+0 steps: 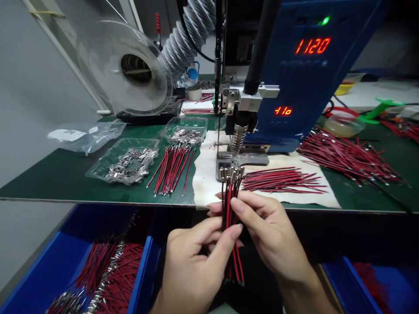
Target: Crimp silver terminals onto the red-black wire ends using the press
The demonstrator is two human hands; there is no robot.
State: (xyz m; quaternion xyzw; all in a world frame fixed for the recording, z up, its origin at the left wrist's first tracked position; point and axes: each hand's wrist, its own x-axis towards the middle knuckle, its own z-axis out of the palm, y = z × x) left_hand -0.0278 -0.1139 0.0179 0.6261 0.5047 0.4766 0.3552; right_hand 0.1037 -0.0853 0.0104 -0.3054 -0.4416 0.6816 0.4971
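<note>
Both hands grip one upright bundle of red and black wires (232, 192) at the table's front edge. Small silver metal cylinders cap its top ends, close to the soldering machine's metal base. My left hand (203, 253) is closed around the lower part, thumb across the front. Higher up, my right hand (262, 222) pinches the same bundle between thumb and fingers. To the right of the bundle, a flat row of red and black wires (281, 179) lies on a white cloth (206, 174). Above the bundle stands the machine's spring-wrapped tip (238, 139).
A blue machine (294, 83) with red digits fills the back. Left are two clear trays (98, 168) (203, 124) of metal parts and more wires (175, 168). A wire pile (350, 157) lies right. Blue bins (49, 261) (343, 279) sit below the table edge.
</note>
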